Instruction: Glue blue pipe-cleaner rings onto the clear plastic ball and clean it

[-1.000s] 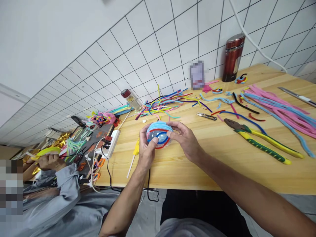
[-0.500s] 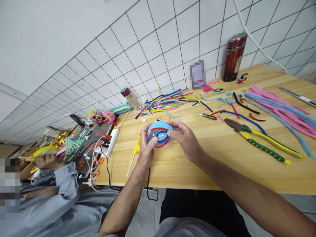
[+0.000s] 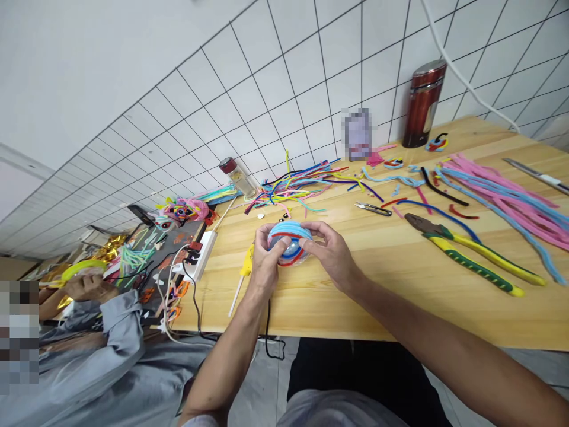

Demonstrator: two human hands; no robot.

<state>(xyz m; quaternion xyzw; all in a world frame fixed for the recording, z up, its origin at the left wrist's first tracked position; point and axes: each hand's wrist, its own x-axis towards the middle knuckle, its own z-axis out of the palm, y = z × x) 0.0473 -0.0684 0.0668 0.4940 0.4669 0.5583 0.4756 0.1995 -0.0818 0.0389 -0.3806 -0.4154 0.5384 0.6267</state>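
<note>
Between my hands is a clear plastic ball (image 3: 291,228) wrapped with light blue, red and dark blue pipe cleaners. My left hand (image 3: 268,256) grips its left side, the thumb pressed on the front near the blue loop. On the right, my right hand (image 3: 329,252) holds it with thumb on the front and fingers on top. Just left of my left hand lies a yellow glue gun (image 3: 247,261) with a white glue stick. Small thread snips (image 3: 373,209) and green-yellow pliers (image 3: 475,255) lie to the right on the wooden table (image 3: 355,320).
Loose coloured pipe cleaners (image 3: 297,184) lie along the wall. Pink and blue ones (image 3: 498,190) spread at right near a utility knife (image 3: 540,175). A red thermos (image 3: 424,104), a glass bottle (image 3: 239,178) and a white power strip (image 3: 202,255) stand around. A co-worker's hands (image 3: 91,287) are at left.
My left thumb has moved up and inward over the front of the ball, closer to my right thumb. Both hands keep hold of the ball.
</note>
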